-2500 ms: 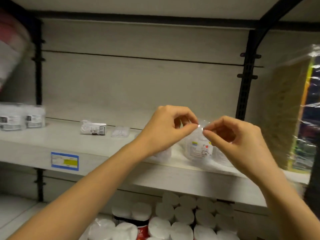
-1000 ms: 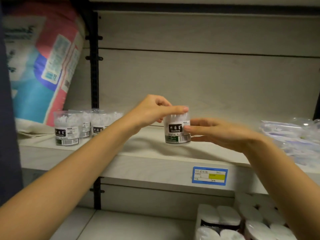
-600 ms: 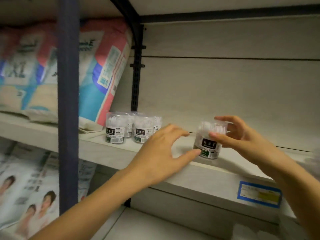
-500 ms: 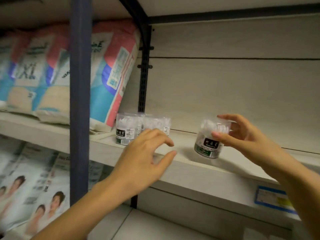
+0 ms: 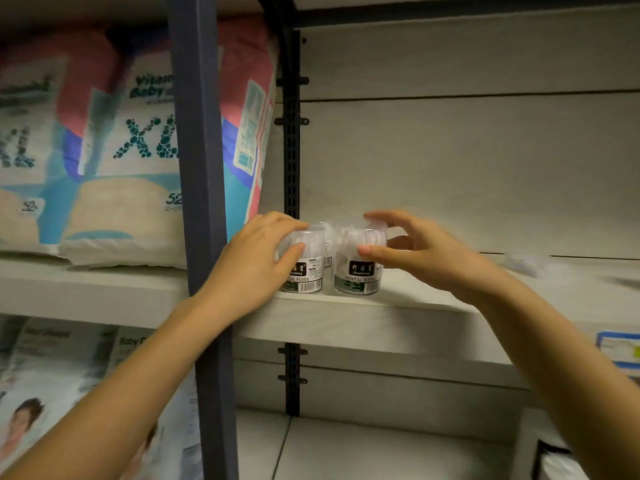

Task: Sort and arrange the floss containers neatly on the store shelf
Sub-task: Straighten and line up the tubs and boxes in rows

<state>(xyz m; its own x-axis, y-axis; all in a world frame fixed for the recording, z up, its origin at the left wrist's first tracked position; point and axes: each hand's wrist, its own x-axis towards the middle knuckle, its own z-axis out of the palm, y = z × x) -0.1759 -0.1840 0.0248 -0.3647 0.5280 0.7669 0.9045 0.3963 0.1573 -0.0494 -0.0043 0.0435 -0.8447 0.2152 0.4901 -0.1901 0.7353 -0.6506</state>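
The left hand (image 5: 254, 268) gripped the left tub (image 5: 306, 273), the right hand (image 5: 429, 259) the right tub (image 5: 358, 277): seemingly light, rigid, slick, best held mid-side.

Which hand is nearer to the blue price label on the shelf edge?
Right. The right hand holds a floss container up-left of the blue price label; the left hand, on the neighbouring container, lies farther left.
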